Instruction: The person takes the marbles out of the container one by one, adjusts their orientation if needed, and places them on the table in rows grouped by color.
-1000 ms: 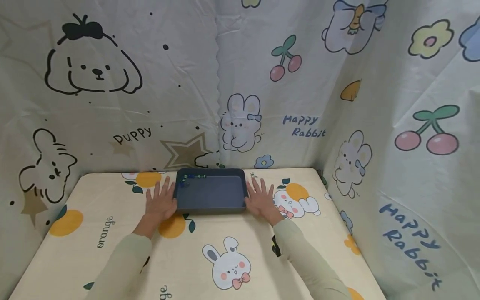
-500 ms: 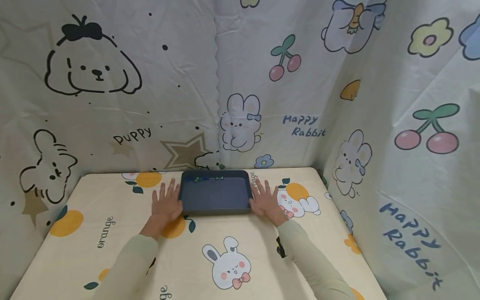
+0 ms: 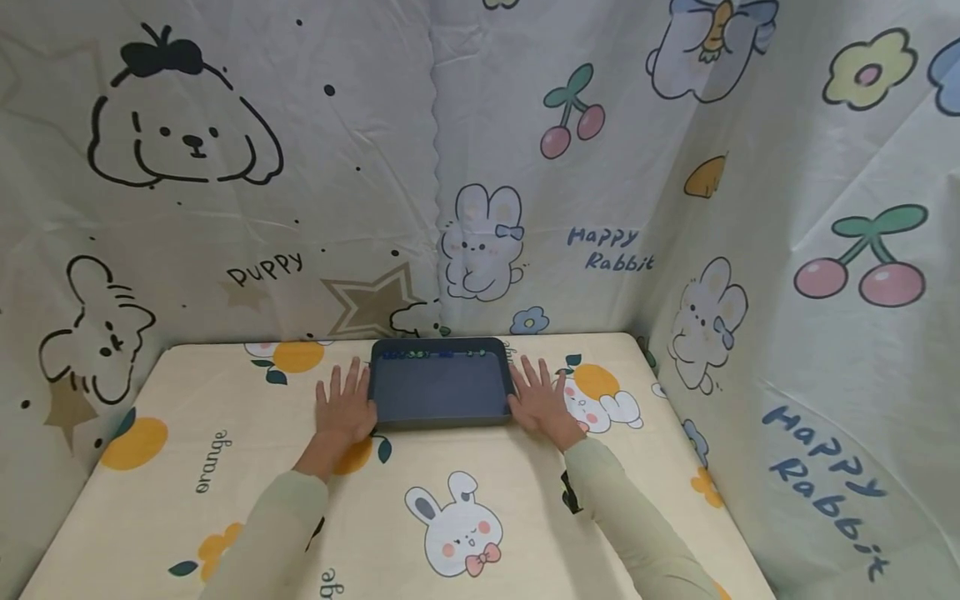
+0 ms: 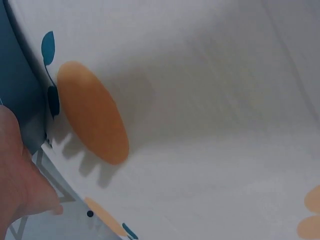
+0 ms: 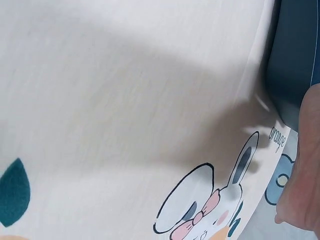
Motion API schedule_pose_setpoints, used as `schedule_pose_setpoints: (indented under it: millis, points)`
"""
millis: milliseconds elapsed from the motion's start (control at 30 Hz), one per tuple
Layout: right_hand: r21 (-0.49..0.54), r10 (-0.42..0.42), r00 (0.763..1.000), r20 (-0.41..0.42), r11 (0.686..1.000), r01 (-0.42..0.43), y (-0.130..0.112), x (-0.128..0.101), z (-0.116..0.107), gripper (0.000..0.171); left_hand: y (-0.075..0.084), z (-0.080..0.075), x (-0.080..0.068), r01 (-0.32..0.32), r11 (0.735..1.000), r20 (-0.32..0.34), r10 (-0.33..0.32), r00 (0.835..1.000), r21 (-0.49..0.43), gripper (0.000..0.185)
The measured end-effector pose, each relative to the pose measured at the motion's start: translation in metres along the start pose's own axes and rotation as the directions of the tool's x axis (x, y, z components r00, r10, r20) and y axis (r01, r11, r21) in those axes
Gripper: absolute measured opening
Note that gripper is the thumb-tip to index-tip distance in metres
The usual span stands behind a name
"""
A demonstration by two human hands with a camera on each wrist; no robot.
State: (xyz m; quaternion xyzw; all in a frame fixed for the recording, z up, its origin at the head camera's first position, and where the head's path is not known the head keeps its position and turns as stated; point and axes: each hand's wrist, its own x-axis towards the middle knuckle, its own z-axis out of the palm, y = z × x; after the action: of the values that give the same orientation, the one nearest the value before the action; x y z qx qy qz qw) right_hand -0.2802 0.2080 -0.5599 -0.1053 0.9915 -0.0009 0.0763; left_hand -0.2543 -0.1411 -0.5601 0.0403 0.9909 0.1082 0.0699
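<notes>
between flat hands (image 3: 347, 408), rectangular dark tray (image 3: 441, 398)

Soft, even light fills my view from above, bright with no glare. My head view is sharp, bending slightly at the edges. Both wrist views are blurred and close, with faint grey shadows under my fingers (image 4: 20, 170).

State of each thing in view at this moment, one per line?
Tray: flat on the table, upright, between both hands.
Beads: lined along the tray's far wall.
Left hand: fingers straight, flat, at the tray's left side.
Right hand: fingers straight, flat, at the tray's right side.
</notes>
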Motion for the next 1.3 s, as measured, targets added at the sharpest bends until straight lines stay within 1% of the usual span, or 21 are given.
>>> schedule_pose_setpoints:
  millis: [133, 367, 567, 767, 933, 1033, 1233, 1300]
  points:
    - [-0.011, -0.004, 1.0, -0.005, 1.0, 0.004, 0.003, -0.003, -0.001, 0.063, 0.005, 0.004, -0.002, 0.001, 1.0, -0.013, -0.001, 1.0, -0.022, 0.066]
    - [0.012, -0.016, 1.0, -0.027, 1.0, 0.016, 0.01, -0.004, 0.002, 0.061, 0.009, 0.007, -0.001, 0.005, 1.0, 0.001, -0.005, 1.0, -0.02, 0.067]
    - [0.025, -0.014, 0.999, -0.035, 1.0, 0.015, 0.012, -0.005, 0.005, 0.061, 0.011, 0.009, -0.001, 0.0, 1.0, -0.014, 0.0, 1.0, -0.023, 0.068]
    - [0.048, -0.013, 0.999, -0.031, 0.999, 0.015, 0.013, -0.004, 0.008, 0.061, 0.011, 0.011, -0.002, 0.006, 1.0, -0.011, -0.006, 1.0, -0.013, 0.068]
    - [0.029, -0.009, 0.999, -0.035, 1.0, 0.01, 0.015, -0.003, 0.012, 0.061, 0.01, 0.012, 0.0, 0.008, 1.0, -0.014, -0.009, 1.0, -0.022, 0.07]
    - [0.02, -0.001, 1.0, -0.025, 1.0, 0.001, 0.014, -0.002, 0.011, 0.061, 0.009, 0.013, 0.001, 0.006, 1.0, -0.015, -0.006, 1.0, -0.025, 0.071]
    - [0.034, 0.013, 1.0, -0.003, 0.999, -0.013, 0.012, -0.002, 0.01, 0.062, 0.008, 0.015, 0.006, 0.005, 1.0, -0.015, -0.005, 1.0, -0.003, 0.071]
    - [0.025, 0.023, 1.0, 0.009, 0.999, -0.023, 0.012, -0.002, 0.011, 0.062, 0.008, 0.016, 0.007, 0.005, 1.0, -0.013, -0.005, 1.0, 0.008, 0.071]
